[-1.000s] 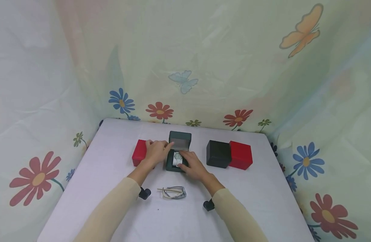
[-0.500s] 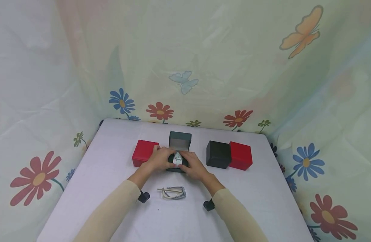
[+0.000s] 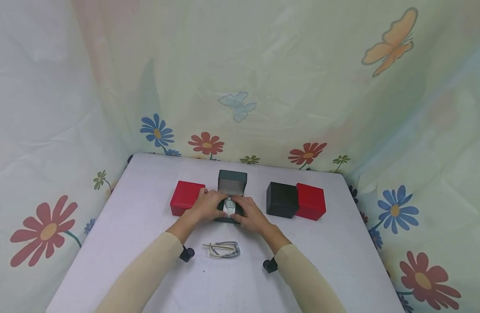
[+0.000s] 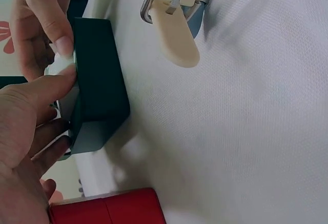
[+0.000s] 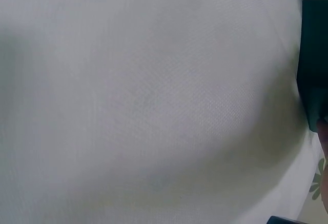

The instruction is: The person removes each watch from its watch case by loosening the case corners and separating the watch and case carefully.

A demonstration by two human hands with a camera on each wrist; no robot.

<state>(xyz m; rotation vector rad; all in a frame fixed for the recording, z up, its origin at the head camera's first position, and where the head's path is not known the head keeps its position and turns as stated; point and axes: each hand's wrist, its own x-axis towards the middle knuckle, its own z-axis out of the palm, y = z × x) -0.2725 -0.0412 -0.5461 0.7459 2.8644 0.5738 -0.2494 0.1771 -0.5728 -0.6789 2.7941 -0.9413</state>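
Note:
In the head view a dark green watch box (image 3: 232,181) stands with its lid raised, a pale watch (image 3: 229,208) inside it. My left hand (image 3: 206,205) is at the watch's left side, thumb at the near edge and fingers reaching into the box. From the other side my right hand (image 3: 253,216) grips the watch between thumb and fingers. The left wrist view shows both thumbs at the front rim of the green box (image 4: 102,75); palms and fingers partly hide the watch. Only a sliver of the right hand (image 5: 324,178) shows in the right wrist view.
A red box (image 3: 185,196) is just left of my left hand. On the right, a black box (image 3: 283,200) touches another red box (image 3: 312,201). Nearer me lies a beige strap (image 3: 222,248) with a metal buckle and a grey loop. A patterned curtain surrounds the white-covered table.
My left hand has come down from beside the raised lid, over the left red box, to the watch's left side. The right hand has stayed on the watch.

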